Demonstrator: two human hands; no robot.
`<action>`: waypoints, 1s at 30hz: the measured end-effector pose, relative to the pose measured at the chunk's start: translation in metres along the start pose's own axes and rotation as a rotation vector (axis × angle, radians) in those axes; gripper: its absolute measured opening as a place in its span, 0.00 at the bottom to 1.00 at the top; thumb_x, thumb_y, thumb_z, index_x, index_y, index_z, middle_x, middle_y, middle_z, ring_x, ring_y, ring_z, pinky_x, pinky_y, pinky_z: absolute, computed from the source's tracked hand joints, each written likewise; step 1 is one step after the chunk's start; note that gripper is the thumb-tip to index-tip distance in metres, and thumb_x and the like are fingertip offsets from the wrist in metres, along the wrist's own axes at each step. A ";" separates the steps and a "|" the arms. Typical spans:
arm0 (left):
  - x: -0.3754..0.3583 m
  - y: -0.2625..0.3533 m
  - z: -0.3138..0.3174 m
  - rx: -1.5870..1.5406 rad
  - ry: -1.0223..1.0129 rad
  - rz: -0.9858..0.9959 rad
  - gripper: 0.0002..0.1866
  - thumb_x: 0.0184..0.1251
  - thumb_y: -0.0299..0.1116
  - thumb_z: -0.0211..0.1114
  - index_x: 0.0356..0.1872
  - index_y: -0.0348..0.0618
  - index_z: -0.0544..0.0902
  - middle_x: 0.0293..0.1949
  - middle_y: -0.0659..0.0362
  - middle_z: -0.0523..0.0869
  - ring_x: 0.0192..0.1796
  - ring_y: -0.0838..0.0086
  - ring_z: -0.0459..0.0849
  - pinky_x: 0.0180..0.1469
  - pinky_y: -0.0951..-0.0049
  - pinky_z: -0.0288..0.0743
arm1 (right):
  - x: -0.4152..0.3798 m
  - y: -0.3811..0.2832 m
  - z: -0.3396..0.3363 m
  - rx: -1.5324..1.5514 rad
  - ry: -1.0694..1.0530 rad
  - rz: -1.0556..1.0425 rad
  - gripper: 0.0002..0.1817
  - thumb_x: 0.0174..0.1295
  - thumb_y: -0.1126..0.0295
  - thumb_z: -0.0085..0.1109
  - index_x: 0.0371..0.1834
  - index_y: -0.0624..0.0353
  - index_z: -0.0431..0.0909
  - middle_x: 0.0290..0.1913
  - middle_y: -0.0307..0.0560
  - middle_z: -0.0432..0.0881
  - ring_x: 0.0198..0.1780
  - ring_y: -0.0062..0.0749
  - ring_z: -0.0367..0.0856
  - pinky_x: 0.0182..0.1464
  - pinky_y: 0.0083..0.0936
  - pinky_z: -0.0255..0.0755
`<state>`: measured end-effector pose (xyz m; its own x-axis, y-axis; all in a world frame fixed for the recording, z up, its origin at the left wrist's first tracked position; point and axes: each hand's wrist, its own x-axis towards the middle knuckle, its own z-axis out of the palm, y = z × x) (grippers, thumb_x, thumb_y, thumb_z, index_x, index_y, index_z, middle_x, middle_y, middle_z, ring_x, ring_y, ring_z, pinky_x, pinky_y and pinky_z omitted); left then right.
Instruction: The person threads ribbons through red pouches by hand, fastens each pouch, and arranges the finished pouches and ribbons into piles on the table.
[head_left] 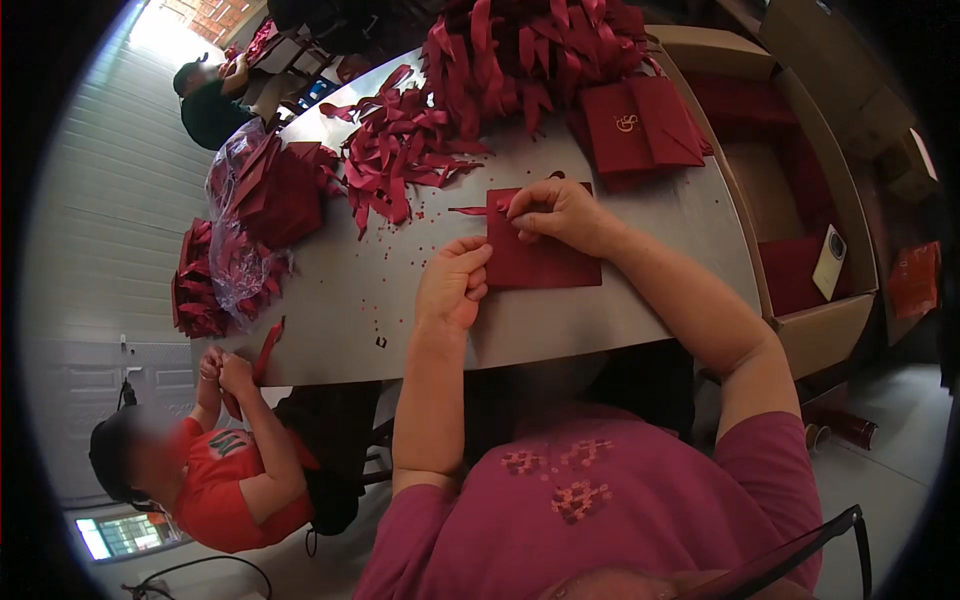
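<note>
A dark red gift bag [548, 265] lies flat on the metal table in front of me. My left hand [456, 280] is closed at the bag's left edge, thumb against it. Over the upper part of the bag is my right hand [565, 215], its thumb and fingers pinched on a red ribbon. A ribbon end [468, 210] sticks out past the bag's left edge. The fingers hide where the ribbon meets the bag.
Loose red ribbons [400, 150] and bags with ribbons [530, 60] cover the far side. Folded red bags [640, 125] stand by an open cardboard box [820, 330] holding a phone [829, 262]. Plastic-wrapped bags [275, 195] lie left, near a co-worker in red [240, 470].
</note>
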<state>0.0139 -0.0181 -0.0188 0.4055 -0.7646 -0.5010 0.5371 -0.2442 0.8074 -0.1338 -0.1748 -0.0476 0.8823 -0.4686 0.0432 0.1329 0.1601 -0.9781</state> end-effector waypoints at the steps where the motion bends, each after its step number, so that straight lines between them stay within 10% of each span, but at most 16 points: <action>1: 0.000 0.002 -0.002 -0.017 -0.041 -0.030 0.08 0.65 0.22 0.65 0.43 0.42 0.78 0.25 0.68 0.75 0.18 0.87 0.64 0.18 0.84 0.52 | 0.000 0.000 0.000 -0.014 -0.014 -0.009 0.06 0.64 0.78 0.61 0.43 0.64 0.80 0.37 0.39 0.83 0.35 0.19 0.82 0.41 0.18 0.79; 7: -0.003 0.012 -0.005 -0.042 -0.293 -0.040 0.08 0.65 0.20 0.63 0.41 0.44 0.77 0.27 0.68 0.77 0.18 0.88 0.66 0.18 0.84 0.54 | -0.001 -0.005 -0.002 -0.025 -0.034 -0.020 0.05 0.65 0.78 0.60 0.43 0.63 0.81 0.38 0.39 0.83 0.35 0.18 0.81 0.41 0.17 0.77; 21: -0.009 -0.001 0.012 0.156 -0.074 0.153 0.13 0.55 0.18 0.67 0.41 0.41 0.78 0.27 0.64 0.79 0.20 0.84 0.71 0.20 0.83 0.59 | -0.011 -0.015 0.001 -0.176 -0.120 -0.041 0.04 0.61 0.78 0.64 0.39 0.60 0.83 0.36 0.34 0.82 0.34 0.14 0.78 0.37 0.15 0.75; 30: -0.006 -0.004 0.011 0.075 -0.092 0.135 0.06 0.60 0.22 0.66 0.37 0.40 0.80 0.22 0.63 0.79 0.19 0.82 0.72 0.19 0.80 0.62 | -0.019 -0.017 0.011 -0.601 -0.123 -0.467 0.07 0.52 0.78 0.66 0.34 0.61 0.82 0.31 0.47 0.82 0.34 0.35 0.84 0.38 0.27 0.76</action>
<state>0.0015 -0.0190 -0.0154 0.3987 -0.8441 -0.3586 0.4247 -0.1766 0.8879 -0.1476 -0.1594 -0.0297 0.8435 -0.2655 0.4669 0.2671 -0.5469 -0.7935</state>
